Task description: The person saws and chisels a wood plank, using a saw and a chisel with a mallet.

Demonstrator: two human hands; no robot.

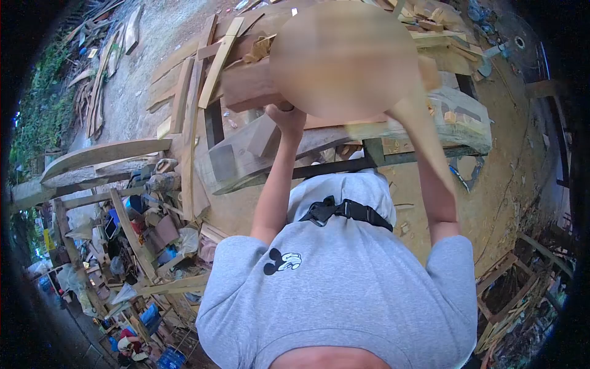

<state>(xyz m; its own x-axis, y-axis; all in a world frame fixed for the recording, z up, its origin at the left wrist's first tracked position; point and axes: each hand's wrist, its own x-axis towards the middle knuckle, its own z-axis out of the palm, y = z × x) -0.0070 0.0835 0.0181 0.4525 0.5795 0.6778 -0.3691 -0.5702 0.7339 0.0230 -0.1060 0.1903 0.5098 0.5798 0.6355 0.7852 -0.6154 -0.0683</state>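
Observation:
My left hand [287, 118] is at the near lower edge of a thick reddish-brown timber block [251, 85]. Its thumb side is curled in, close around a small dark thing I cannot make out; a large blurred oval hides the other fingers. On the right, my forearm [427, 157] reaches forward into the same blur, and that hand with whatever it touches is hidden. The block lies across a workbench whose broad pale plank [276, 144] runs along the front side. Another squared wood piece [263, 136] stands against this plank below the block.
Long boards [221, 61] lean and lie at the left of the bench. A curved plank [101, 157] rests on a wooden frame farther left, above a cluttered heap of bags [184, 240]. Offcuts [430, 24] lie at the back right; a wooden frame [501, 280] stands low right.

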